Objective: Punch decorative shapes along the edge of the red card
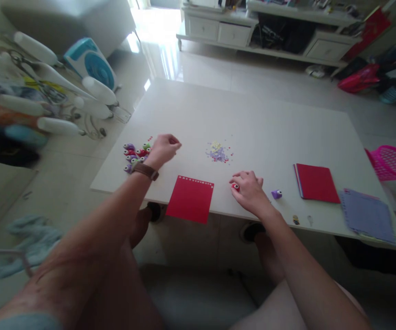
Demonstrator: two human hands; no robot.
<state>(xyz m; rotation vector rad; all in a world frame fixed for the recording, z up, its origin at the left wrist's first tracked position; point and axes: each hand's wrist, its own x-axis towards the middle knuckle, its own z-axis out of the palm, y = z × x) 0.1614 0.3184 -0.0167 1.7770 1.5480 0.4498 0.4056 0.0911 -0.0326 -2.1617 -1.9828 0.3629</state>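
My right hand (248, 189) is curled over a small red paper punch (235, 186) with a white eye-like knob, low on the white table (269, 133). My left hand (164, 150) hovers beside a cluster of purple, red and green punches (134, 156), its fingers pinched together; whatever may be between them is too small to make out. Between both hands lies a red sheet (191, 199) with a row of punched holes along its far edge, its near edge overhanging the table. Beyond it is a pile of tiny purple, yellow and red paper bits (218, 152). A purple punch (276, 194) stands right of my right hand.
A stack of red paper (316, 182) and purple-grey sheets (369, 215) lie at the table's right end. Two small items, one a yellow-and-dark piece (295, 220), sit near the front edge. A pink basket (393, 162) stands beyond the right edge.
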